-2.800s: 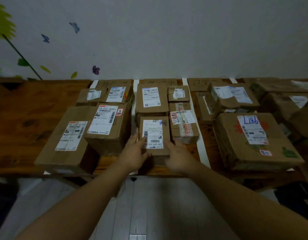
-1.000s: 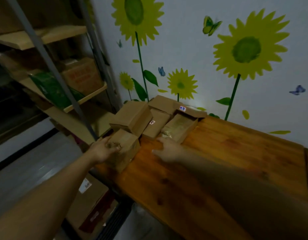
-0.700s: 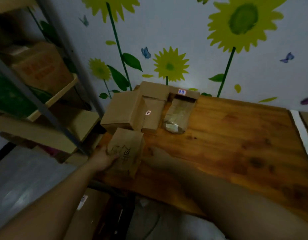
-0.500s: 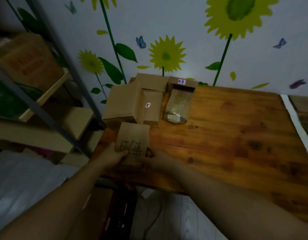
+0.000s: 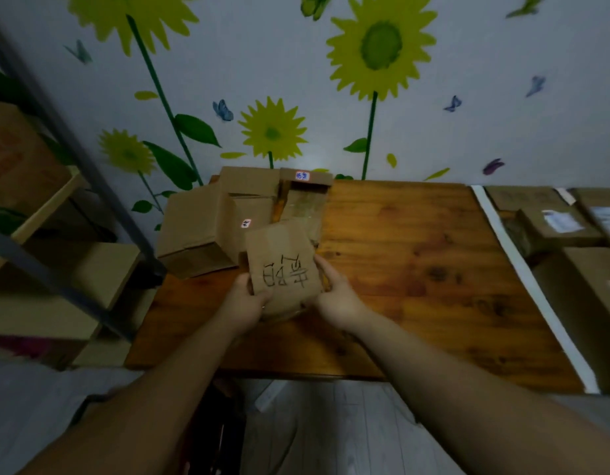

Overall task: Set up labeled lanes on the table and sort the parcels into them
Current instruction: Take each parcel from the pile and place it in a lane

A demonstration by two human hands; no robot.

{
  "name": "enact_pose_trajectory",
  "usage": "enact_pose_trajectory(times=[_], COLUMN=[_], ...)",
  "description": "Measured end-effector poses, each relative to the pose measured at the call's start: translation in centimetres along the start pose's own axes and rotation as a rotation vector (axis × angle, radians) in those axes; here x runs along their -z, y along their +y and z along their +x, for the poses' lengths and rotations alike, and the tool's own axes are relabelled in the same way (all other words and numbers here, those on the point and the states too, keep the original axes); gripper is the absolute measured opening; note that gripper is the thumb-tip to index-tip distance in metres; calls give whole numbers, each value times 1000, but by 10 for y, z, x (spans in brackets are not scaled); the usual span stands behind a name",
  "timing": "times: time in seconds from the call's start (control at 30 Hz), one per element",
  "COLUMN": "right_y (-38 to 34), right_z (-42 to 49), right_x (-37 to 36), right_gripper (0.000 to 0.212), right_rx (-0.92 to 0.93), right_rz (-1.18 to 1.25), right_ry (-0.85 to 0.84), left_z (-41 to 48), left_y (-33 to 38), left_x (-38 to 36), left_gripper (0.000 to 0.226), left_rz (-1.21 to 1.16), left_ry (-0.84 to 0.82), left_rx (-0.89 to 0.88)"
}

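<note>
both hands, left [image 5: 246, 301] and right [image 5: 337, 298], grip the marked cardboard parcel [image 5: 282, 267] by its sides above the table [image 5: 416, 269].

- Single wide-angle view, worn on the head, aimed forward and down across the wooden table [image 5: 416, 269].
- Near: forearms rising from the bottom corners, left hand [image 5: 243, 301] and right hand [image 5: 337, 299] gripping a lettered cardboard piece [image 5: 283, 269] mid-frame.
- Facing the sunflower wall [image 5: 468, 132] in the upper half; shelving [image 5: 101, 269] at left edge.
</note>
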State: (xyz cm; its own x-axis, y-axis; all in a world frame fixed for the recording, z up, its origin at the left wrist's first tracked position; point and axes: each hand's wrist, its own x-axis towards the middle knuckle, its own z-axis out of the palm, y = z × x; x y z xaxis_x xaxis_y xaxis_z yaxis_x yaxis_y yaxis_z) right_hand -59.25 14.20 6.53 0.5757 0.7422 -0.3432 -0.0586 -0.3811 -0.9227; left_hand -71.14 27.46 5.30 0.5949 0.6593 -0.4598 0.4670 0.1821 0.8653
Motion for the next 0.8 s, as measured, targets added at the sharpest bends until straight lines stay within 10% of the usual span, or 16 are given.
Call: enact_pose_trajectory(times=[0.3,0.47,0.8], right_y=[-18,-52,-70], right_z=[-55,-75,-114], right_x=[120,186,256], right_gripper=[81,40,36], right_rx=[319,356,481], right_rz=[63,-4,29], right_ry=[149,454,449], left_z=[-38,-67,-91], left_y=[86,138,186], left_x=[-96,-141,-197], left_gripper=[65,69,37], left_rz=[-91,-37,42], left_ry=[-72,-167,-111], left_rx=[-330,-503,-743])
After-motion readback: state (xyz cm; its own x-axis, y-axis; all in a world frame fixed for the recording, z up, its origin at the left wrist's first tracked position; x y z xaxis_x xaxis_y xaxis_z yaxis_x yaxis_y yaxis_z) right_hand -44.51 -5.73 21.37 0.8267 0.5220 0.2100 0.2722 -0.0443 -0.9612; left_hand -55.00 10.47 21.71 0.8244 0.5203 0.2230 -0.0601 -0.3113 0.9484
